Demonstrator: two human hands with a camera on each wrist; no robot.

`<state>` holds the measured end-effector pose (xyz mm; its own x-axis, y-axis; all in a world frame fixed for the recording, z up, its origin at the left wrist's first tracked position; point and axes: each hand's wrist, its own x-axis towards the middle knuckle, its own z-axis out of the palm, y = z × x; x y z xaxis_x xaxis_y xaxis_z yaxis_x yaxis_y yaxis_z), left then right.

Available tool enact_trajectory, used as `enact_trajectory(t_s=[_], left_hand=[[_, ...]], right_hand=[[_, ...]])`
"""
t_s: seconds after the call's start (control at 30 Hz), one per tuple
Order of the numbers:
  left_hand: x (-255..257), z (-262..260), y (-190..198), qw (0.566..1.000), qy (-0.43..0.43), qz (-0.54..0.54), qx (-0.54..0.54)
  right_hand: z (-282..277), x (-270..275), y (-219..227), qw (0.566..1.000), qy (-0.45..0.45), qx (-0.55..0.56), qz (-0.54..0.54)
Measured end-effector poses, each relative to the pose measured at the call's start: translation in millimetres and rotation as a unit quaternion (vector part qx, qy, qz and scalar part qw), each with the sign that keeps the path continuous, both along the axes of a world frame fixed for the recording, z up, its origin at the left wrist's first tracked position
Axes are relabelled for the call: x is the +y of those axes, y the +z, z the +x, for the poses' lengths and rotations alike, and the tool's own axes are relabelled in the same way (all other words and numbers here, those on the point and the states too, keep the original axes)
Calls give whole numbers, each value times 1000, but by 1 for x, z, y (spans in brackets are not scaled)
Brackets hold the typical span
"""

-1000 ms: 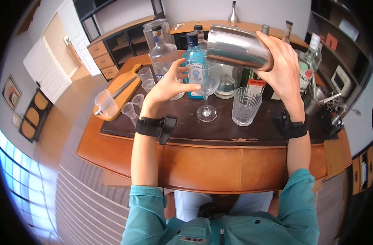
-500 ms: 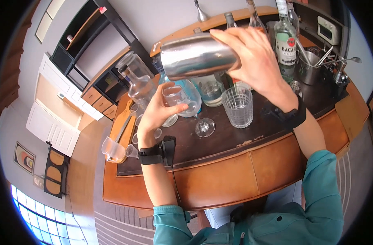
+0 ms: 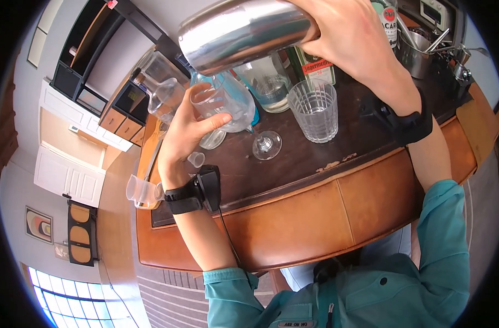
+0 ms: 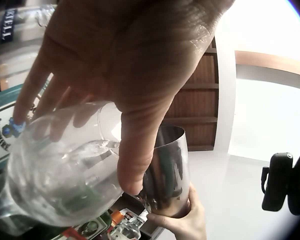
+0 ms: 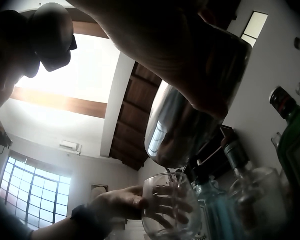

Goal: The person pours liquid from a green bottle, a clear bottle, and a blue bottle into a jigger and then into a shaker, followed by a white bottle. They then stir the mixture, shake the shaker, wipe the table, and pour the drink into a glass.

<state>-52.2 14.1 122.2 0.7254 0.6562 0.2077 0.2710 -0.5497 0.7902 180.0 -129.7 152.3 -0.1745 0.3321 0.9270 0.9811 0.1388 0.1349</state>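
Note:
My right hand grips a shiny metal shaker tin near its base, tipped with its mouth toward the left. Below that mouth stands a stemmed balloon glass, its foot on the dark desktop. My left hand holds the bowl, thumb on the near side and fingers behind the glass. In the right wrist view, a thin stream of liquid runs from the tin into the balloon glass. To the right is a cut-glass tumbler.
Behind the glasses stand a blue bottle, a clear bottle and a red-labelled Jägermeister bottle. A metal cup of bar tools sits at the right. Small plastic cups are at the desk's left end.
The head view has swung and tilted. My right hand has tipped the tin's mouth lower over the balloon glass. My left hand has come in around the glass bowl.

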Motion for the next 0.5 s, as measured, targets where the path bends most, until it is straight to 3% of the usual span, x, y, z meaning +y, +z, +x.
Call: enact_trajectory(t_s=[0.5], left_hand=[[4, -1, -3, 998, -29, -40, -24]], right_hand=[[5, 10, -15, 998, 42, 48, -10]])
